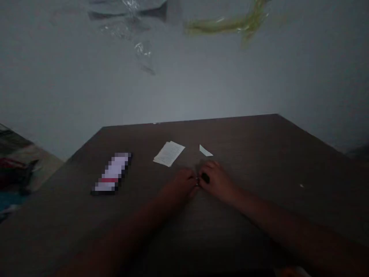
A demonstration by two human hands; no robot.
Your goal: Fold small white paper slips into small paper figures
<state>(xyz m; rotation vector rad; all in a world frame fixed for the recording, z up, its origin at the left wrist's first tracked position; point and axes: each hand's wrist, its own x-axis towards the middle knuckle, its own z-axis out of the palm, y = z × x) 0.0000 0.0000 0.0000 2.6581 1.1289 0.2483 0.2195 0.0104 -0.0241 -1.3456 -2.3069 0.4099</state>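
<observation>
My left hand (184, 182) and my right hand (215, 179) meet over the middle of the table, fingers bent inward. A small black object (205, 177) with a rounded end shows in the grip of my right hand; its kind is too dark to make out. Between the fingertips of both hands is a thin, shiny bit (197, 181). What my left fingers pinch is hidden. Just beyond the hands, slightly left, lies a small stack of printed paper sheets (169, 154). Beyond my right hand is a narrow, pointed white paper piece (205, 150).
A phone (112, 173) with a lit, blurred screen lies left on the dark brown table (245, 146). A white wall (178, 84) with clear and yellow tape rises behind the far edge. A tiny white scrap (301, 186) is at right. Dim clutter (14, 177) sits past the left edge.
</observation>
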